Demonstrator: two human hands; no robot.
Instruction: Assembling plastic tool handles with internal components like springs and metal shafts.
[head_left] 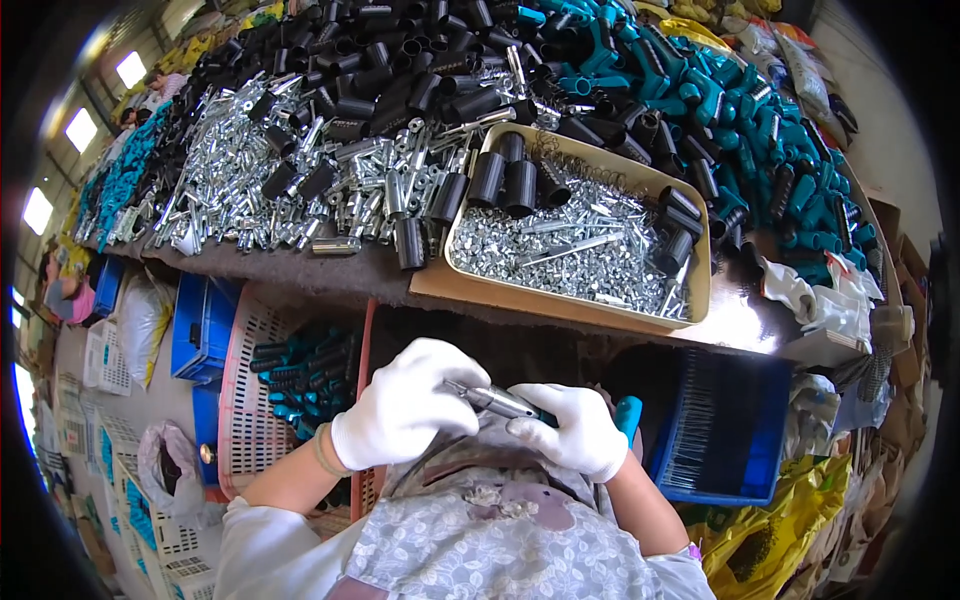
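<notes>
1. Silver-barrelled tool [503, 403] hung between both gloved hands, on the near side of the cream tray [701, 275]!
2. Left hand [408, 402]: its fingers were clamped on the barrel.
3. Right hand [577, 432] gripped the other end, teal showing on both sides of the glove.
4. Left of the tray, shiny metal parts [240, 165] lay heaped; right of it, teal housings [790, 185] piled up.

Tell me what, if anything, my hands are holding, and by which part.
A silver metal barrel, pinched at its left end by your left hand; your right hand grips a teal handle, seemingly joined.
</notes>
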